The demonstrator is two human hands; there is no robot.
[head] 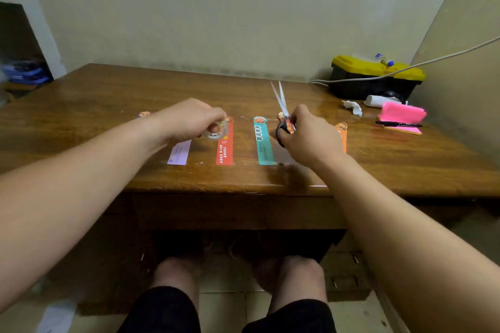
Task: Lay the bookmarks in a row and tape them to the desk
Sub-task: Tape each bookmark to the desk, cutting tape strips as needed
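Several bookmarks lie in a row on the wooden desk (108, 94): a lilac one (179, 153), a red one (225, 150), a teal one (263, 144) and an orange one (342, 135) mostly hidden behind my right hand. My left hand (189, 119) holds a clear tape roll (216, 131) just above the lilac and red bookmarks. My right hand (308, 134) grips scissors (281, 100) by the black handles, blades slightly apart and pointing away from me. A further bookmark under my right hand shows only its top.
A black box with a yellow lid (376, 77) stands at the back right, a white cable (433, 61) across it. Near it lie crumpled paper (353, 107), a pink sticky-note pad (401, 116) and a black pen (397, 124). A shelf (24, 35) stands at the left.
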